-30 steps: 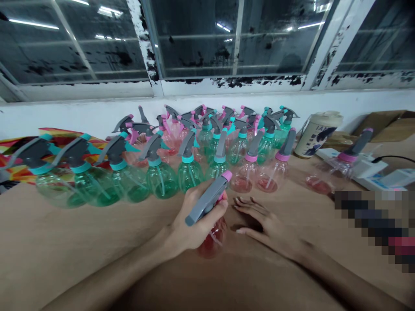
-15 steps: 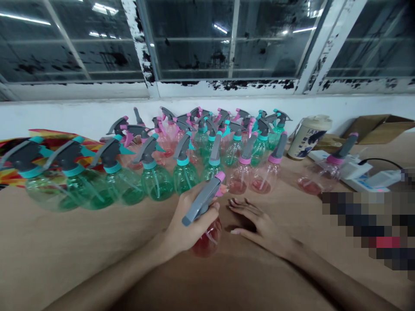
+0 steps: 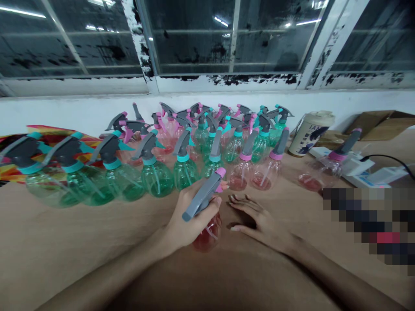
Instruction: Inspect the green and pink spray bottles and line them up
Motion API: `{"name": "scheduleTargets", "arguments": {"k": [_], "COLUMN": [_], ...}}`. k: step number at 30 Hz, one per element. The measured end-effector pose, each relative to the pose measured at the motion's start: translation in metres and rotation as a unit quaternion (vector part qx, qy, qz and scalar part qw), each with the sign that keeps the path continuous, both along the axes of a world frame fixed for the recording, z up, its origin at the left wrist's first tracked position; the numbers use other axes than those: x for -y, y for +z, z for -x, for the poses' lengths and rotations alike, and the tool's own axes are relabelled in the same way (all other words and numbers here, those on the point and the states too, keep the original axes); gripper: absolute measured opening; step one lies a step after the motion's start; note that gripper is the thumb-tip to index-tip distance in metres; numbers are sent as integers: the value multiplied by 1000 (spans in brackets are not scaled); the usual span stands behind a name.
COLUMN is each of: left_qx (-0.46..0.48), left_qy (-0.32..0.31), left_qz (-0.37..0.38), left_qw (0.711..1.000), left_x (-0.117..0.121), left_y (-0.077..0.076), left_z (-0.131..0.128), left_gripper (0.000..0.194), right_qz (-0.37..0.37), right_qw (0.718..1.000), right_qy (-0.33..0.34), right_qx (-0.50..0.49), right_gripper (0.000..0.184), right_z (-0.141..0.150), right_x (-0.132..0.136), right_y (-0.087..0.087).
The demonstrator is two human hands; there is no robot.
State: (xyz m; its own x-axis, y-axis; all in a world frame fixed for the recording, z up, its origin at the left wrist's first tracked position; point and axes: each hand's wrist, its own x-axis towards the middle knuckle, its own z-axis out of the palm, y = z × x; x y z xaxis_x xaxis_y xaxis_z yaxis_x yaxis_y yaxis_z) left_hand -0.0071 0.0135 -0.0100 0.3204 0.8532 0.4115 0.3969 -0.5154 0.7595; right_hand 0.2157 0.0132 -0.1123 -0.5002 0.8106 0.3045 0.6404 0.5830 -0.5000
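My left hand (image 3: 189,211) is wrapped around the neck of a pink spray bottle (image 3: 207,237) on the table, below its grey trigger head with a pink nozzle. Part of the bottle is hidden behind my fingers. To its right, my right hand (image 3: 257,220) rests on the tabletop, fingers spread and holding nothing. Just beyond my hands stands a front row of spray bottles: green ones with teal collars (image 3: 158,177) at the left and middle, then two pink ones, such as the clear pink bottle (image 3: 262,175). Reddish liquid shows in the bottom of the held bottle.
More pink and green bottles (image 3: 235,144) crowd behind the front row by the wall. Another pink bottle (image 3: 319,175) stands at the right, near a white power strip (image 3: 359,170), a cream tumbler (image 3: 309,134) and brown cardboard (image 3: 378,125). Patterned cloth (image 3: 65,134) lies at the left.
The camera view has shifted slightly, so everything appears a little further left than a second ago. My left hand keeps its hold on the pink spray bottle; my right hand stays on the table.
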Motion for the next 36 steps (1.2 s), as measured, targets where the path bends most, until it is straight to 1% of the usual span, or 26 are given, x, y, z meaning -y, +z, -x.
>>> {"name": "scheduleTargets", "arguments": {"k": [3, 6, 9, 12, 15, 16, 22, 26, 33, 36], "left_qx": [13, 21, 20, 25, 26, 23, 23, 21, 18, 25], "left_qy": [-17, -43, -47, -36, -15, -10, 13, 14, 5, 8], "left_qz": [1, 17, 24, 14, -1, -1, 25, 7, 15, 21], "left_qw": [1000, 999, 998, 999, 1000, 1000, 999, 1000, 1000, 999], "left_x": [0, -1, -2, -2, -2, -1, 6, 6, 4, 6], "left_y": [3, 5, 5, 3, 1, 0, 0, 0, -1, -1], "left_z": [0, 0, 0, 0, 0, -1, -5, -5, -3, -4], "left_gripper": [9, 7, 12, 6, 7, 5, 11, 16, 7, 8], "right_qz": [0, -3, -6, -4, -2, -2, -8, -3, 1, 1], "right_qw": [1000, 1000, 1000, 1000, 1000, 1000, 1000, 1000, 1000, 1000], "right_qy": [-2, -3, -2, 1, 4, 6, 10, 1, 1, 4], "right_qx": [3, 0, 1, 5, 8, 7, 4, 11, 18, 18], "right_gripper": [59, 58, 59, 59, 60, 60, 60, 58, 59, 60], "right_z": [0, 0, 0, -1, -2, -2, -1, 0, -2, -2], "right_x": [0, 1, 1, 0, 0, 0, 0, 1, 1, 1], "right_y": [0, -1, -2, -2, -3, -3, -2, -2, -3, -3]}}
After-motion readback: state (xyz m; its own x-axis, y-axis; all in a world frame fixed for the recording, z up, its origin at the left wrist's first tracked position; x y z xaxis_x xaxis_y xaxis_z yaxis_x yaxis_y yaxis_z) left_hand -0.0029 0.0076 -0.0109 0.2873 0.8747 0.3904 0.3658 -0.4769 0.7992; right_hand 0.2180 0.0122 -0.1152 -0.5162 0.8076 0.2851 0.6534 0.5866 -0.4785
